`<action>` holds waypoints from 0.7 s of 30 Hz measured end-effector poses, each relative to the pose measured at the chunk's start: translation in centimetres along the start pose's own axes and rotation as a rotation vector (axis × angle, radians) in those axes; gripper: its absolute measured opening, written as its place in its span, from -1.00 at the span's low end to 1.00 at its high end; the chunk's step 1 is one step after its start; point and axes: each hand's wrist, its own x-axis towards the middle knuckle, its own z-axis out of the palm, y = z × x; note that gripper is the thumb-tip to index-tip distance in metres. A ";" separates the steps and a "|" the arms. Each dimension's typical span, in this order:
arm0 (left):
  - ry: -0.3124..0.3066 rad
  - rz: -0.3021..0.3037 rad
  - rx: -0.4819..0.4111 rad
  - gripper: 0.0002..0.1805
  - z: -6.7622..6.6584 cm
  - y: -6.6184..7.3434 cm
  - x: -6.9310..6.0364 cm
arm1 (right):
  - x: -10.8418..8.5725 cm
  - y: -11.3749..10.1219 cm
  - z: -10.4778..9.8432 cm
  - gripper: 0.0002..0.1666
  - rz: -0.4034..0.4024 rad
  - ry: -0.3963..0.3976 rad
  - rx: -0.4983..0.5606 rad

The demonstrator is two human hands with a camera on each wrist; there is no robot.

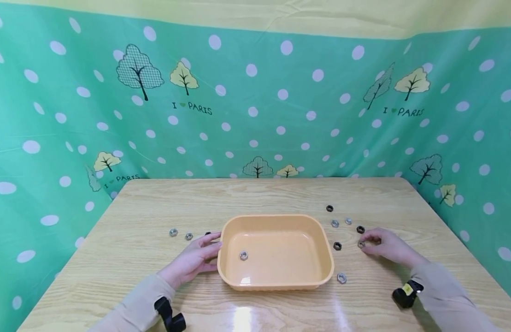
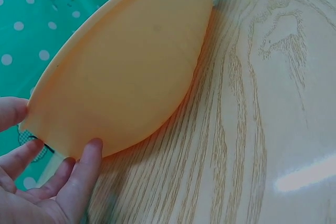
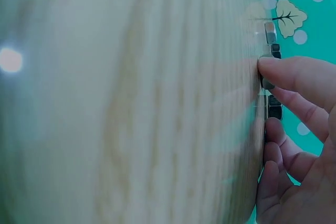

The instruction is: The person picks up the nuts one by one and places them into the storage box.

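Observation:
An orange tray (image 1: 276, 285) stands on the table with one silver nut (image 1: 243, 255) inside, toward its left. My left hand (image 1: 194, 259) touches the tray's left wall, fingers spread and fairly straight; in the left wrist view the fingertips (image 2: 93, 148) rest against the tray (image 2: 131, 66). To the right of the tray, my right hand (image 1: 389, 246) pinches a nut (image 1: 361, 244) between thumb and finger at the table top. The right wrist view shows that nut (image 3: 266, 80) at the fingertips, partly covered, with the other fingers of the hand (image 3: 302, 150) curled near the table.
Right of the tray lie several nuts, among them black ones (image 1: 337, 246) (image 1: 361, 229) (image 1: 330, 208) and silver ones (image 1: 341, 277) (image 1: 335, 223). Left of it are silver nuts (image 1: 173, 233) (image 1: 189, 236) and a dark nut (image 1: 208, 234) by my left fingers. A green curtain (image 1: 267, 129) hangs behind the table.

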 end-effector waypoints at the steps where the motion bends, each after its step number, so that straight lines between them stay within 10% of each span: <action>1: 0.001 0.001 0.000 -0.22 0.0 0.0 0.0 | 0.0 0.0 0.0 -0.74 -0.004 0.003 0.004; 21: -0.009 0.003 -0.006 -0.20 0.0 -0.1 0.1 | 0.0 0.4 0.2 -0.75 0.064 0.031 0.061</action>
